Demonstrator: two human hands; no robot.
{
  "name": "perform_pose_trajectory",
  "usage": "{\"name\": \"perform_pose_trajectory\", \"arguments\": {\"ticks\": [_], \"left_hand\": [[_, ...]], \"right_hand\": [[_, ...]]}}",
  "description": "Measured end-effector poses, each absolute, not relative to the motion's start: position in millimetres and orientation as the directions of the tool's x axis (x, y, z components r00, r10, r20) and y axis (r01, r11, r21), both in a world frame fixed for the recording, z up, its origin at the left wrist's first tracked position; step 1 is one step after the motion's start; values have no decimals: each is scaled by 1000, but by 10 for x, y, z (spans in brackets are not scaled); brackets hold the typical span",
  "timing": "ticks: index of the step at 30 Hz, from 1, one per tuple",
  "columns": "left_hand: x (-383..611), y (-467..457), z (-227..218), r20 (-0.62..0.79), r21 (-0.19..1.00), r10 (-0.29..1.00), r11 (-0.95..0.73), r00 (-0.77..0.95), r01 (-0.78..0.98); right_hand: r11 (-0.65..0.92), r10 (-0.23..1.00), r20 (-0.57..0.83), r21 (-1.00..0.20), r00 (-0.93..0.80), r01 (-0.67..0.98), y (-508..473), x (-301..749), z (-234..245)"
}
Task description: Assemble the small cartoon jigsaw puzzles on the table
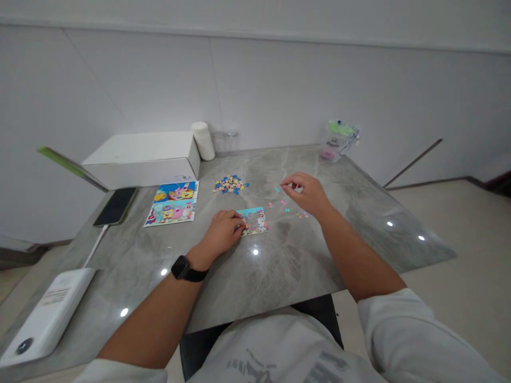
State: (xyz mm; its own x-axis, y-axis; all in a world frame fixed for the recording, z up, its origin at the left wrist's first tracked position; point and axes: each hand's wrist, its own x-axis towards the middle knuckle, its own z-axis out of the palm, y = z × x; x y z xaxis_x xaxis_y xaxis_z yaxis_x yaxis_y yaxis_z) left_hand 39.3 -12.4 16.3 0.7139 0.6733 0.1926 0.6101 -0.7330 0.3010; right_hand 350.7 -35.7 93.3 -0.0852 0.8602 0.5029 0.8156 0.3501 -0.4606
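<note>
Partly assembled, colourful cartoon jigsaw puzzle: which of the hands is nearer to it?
Left. The left hand is at the left edge of the jigsaw puzzle; the right hand is apart, beyond its far right corner.

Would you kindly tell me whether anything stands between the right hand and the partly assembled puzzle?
Nothing upright stands between the right hand and the partly assembled puzzle; only a few loose pieces lie flat on the table between them.

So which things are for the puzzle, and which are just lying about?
Puzzle things: part-built puzzle, loose pieces, pile of pieces, picture sheet.
Probably just lying about: phone, white device, white box, white cylinder, clear glasses, plastic bag.
</note>
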Motion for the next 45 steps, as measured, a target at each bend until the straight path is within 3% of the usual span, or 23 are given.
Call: {"name": "perform_pose_trajectory", "arguments": {"ticks": [3, 6, 11, 15, 22, 26, 30, 36, 40, 45], "left_hand": [[392, -108, 131, 228, 296, 666, -742, 710, 601], [385, -93, 113, 275, 293, 668, -743, 691, 602], [355, -67, 145, 392, 314, 713, -697, 581, 644], [337, -57, 193, 487, 340, 734, -658, 473, 672], [350, -65, 207, 485, 343, 741, -650, 466, 678], [353, -72, 213, 475, 337, 747, -643, 466, 688], [350, -78, 206, 481, 335, 741, -650, 469, 682], [349, -72, 180, 466, 352, 755, -636, 461, 686], [348, -77, 186, 456, 355, 763, -628, 458, 693], [350, -88, 193, 431, 351, 774, -618, 465, 703]], "right_hand": [[157, 904, 422, -473, 66, 867, -417, 3783, 1017], [1, 967, 228, -452, 115, 892, -446, 3990, 886], [-80, 992, -123, -371, 37, 925, -454, 4106, 634], [-80, 970, -244, -309, 2, 948, -460, 4085, 562], [38, 955, -278, -228, -103, 973, -432, 4119, 432], [58, 958, -258, -238, -120, 970, -426, 4127, 412], [36, 961, -241, -381, -137, 924, -426, 4125, 446], [-6, 956, -187, -786, -228, 618, -299, 3943, 695], [48, 950, -121, -856, -289, 514, -138, 3665, 1037], [222, 940, 50, -842, -337, 492, 96, 3232, 1380]]}}
